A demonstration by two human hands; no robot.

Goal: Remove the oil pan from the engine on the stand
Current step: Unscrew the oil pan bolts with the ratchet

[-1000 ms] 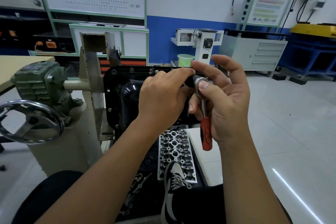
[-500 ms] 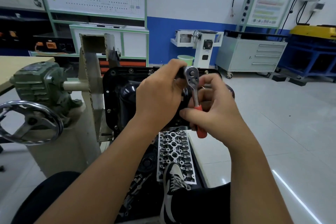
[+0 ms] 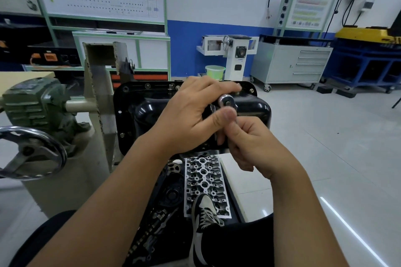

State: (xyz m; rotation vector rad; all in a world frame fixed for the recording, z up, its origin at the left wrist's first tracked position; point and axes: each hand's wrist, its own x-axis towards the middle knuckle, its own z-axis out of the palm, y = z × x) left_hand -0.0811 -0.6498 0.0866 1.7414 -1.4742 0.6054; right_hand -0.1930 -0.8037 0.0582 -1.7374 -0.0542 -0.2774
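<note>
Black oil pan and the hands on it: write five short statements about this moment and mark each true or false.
1. The glossy black oil pan sits on the stand-mounted engine. True.
2. Bolts show along its top flange. True.
3. The left hand rests on the chrome handwheel. False: it is at the chrome ratchet wrench head.
4. The right hand lies open and idle. False: its fingers curl below the ratchet head, apparently round the handle.
5. The silver cylinder head lies below the pan. True.

Your oil pan (image 3: 152, 110) is glossy black painted metal, throwing bright highlights, and the ratchet head (image 3: 226, 100) is polished steel. The handwheel (image 3: 32, 154) looks chromed and shiny — the gearbox (image 3: 32, 102) behind it is matt green, roughly cast. The floor (image 3: 325, 147) is smooth, reflective tile.
</note>
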